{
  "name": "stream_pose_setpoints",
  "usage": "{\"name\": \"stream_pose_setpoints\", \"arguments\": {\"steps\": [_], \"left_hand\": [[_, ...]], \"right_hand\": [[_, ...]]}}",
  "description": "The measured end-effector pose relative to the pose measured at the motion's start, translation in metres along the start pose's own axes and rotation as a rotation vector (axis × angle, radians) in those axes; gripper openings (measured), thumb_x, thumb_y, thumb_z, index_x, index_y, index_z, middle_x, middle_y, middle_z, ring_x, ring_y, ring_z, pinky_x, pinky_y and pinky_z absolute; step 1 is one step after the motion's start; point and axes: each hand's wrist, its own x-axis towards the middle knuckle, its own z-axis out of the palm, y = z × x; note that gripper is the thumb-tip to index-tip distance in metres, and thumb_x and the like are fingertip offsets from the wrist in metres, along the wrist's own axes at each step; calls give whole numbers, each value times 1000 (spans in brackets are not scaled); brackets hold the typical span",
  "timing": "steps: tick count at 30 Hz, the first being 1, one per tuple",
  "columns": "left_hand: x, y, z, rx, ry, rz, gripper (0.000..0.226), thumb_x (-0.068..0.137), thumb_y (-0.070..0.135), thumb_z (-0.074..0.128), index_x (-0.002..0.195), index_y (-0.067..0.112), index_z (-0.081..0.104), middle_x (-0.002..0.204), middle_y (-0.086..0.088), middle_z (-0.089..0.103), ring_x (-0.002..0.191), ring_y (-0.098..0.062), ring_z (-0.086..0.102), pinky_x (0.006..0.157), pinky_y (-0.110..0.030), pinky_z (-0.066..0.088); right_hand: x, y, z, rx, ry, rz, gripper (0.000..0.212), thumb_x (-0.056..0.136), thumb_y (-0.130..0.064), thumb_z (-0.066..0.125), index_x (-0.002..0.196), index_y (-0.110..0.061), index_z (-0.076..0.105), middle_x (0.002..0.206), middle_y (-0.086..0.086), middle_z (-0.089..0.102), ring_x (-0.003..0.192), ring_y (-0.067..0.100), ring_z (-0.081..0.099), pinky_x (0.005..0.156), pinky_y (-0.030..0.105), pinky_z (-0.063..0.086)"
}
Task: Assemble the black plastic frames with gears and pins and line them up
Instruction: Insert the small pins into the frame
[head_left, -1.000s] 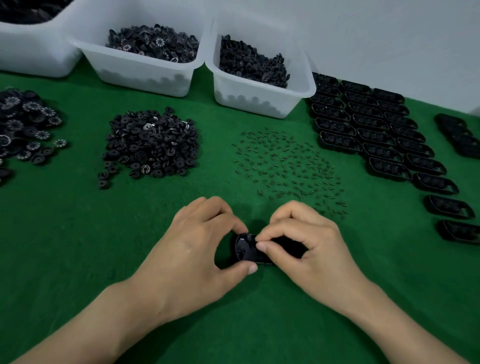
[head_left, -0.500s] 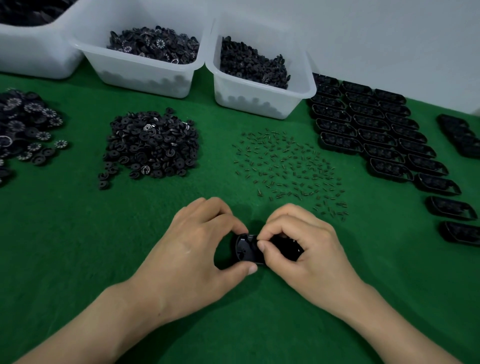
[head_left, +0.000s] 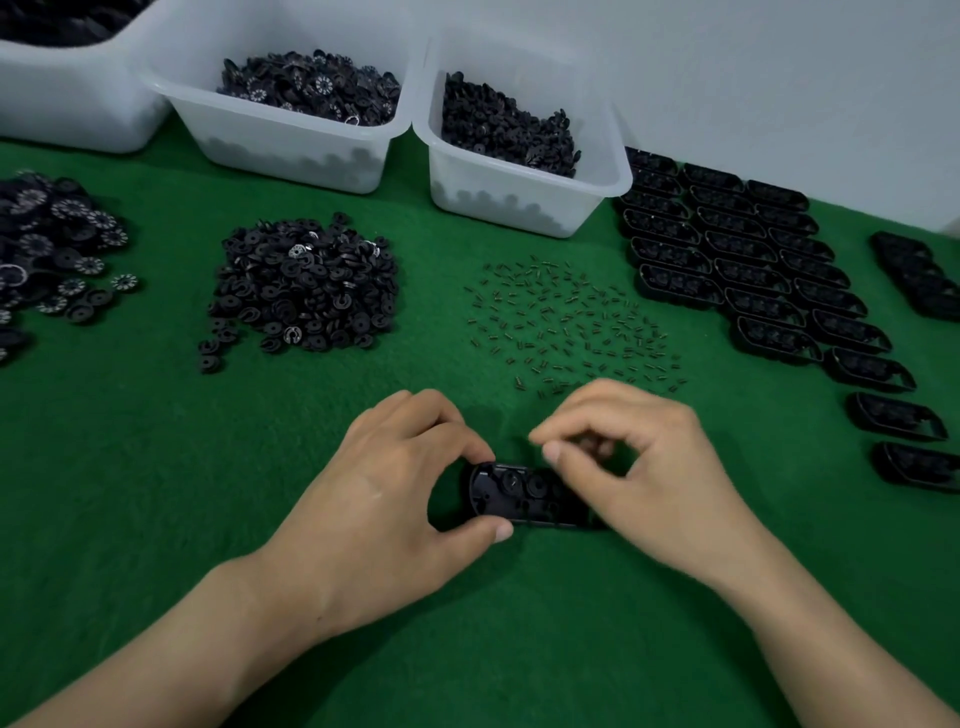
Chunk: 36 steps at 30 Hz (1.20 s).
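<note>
green felt table (head_left: 130, 493), white bins (head_left: 291, 150) behind, gear pile (head_left: 306, 286), scattered pins (head_left: 571, 322), black frames (head_left: 753, 260) in rows, one frame (head_left: 519, 493) near front

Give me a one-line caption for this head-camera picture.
The left hand steadies a black frame on green felt while the right hand hovers over it, near scattered pins.

A green felt cloth (head_left: 130, 493) covers the tabletop and fills most of the frame, from the bottom edge up to the far side. Its surface is matte, with soft shadows in the lower middle. A plain pale grey wall (head_left: 779, 78), evenly lit, fills the upper right and meets the cloth along a line slanting down toward the right edge. Three white plastic tubs (head_left: 291, 150) stand side by side on the cloth at upper left. The light is soft, dim and cool.
</note>
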Motion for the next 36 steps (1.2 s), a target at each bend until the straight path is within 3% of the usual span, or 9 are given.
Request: {"name": "stream_pose_setpoints", "arguments": {"steps": [4, 9, 14, 18, 23, 28, 36], "left_hand": [[0, 0, 0, 0, -6, -4, 36, 67, 54, 61, 91, 27, 63, 90, 16, 49, 89, -4, 47, 84, -19, 37], [0, 0, 0, -3, -11, -12, 37, 67, 54, 61, 92, 27, 63, 91, 17, 48, 89, -2, 46, 85, -18, 36], [1, 0, 0, -11, -11, -12, 36, 67, 53, 62, 91, 26, 63, 91, 15, 49, 88, -4, 47, 85, -19, 37], [1, 0, -1, -7, -13, -4, 36, 68, 55, 61, 91, 27, 62, 91, 16, 48, 88, -4, 46, 84, -19, 37], [1, -1, -1, -6, -17, -2, 39, 68, 59, 56, 92, 28, 62, 91, 16, 48, 89, -2, 46, 84, -17, 36], [1, 0, 0, -17, -4, -8, 35, 67, 54, 60, 90, 28, 62, 89, 16, 49, 87, -3, 46, 83, -18, 37], [1, 0, 0, -11, -11, -11, 37, 68, 57, 58, 91, 28, 62, 90, 16, 49, 90, -4, 48, 84, -19, 37]], "right_hand": [[22, 15, -8, -206, 102, 105, 12, 80, -14, 70, 88, -23, 74, 72, -15, 56, 65, -6, 49, 62, 8, 31], [35, 18, 1, -265, 38, 128, 8, 79, -19, 72, 83, -26, 74, 79, -7, 59, 67, -1, 47, 67, 22, 35], [37, 15, 1, -302, -12, 95, 10, 79, -16, 69, 82, -24, 74, 78, -12, 55, 63, -4, 42, 65, 21, 34], [38, 12, 1, -301, -34, 106, 6, 80, -22, 68, 81, -24, 74, 78, -13, 56, 61, -5, 43, 64, 18, 32], [34, 8, 0, -199, -15, 132, 12, 76, -12, 72, 72, -22, 68, 74, -13, 56, 66, -7, 48, 61, 8, 32], [0, 0, -7, -29, -52, 3, 23, 70, -3, 75, 68, -24, 67, 71, -8, 59, 67, 9, 52, 60, 11, 39], [-11, 0, -2, -30, -80, -42, 17, 70, -1, 76, 71, -18, 71, 72, -8, 60, 67, 12, 54, 60, 15, 40]]}}
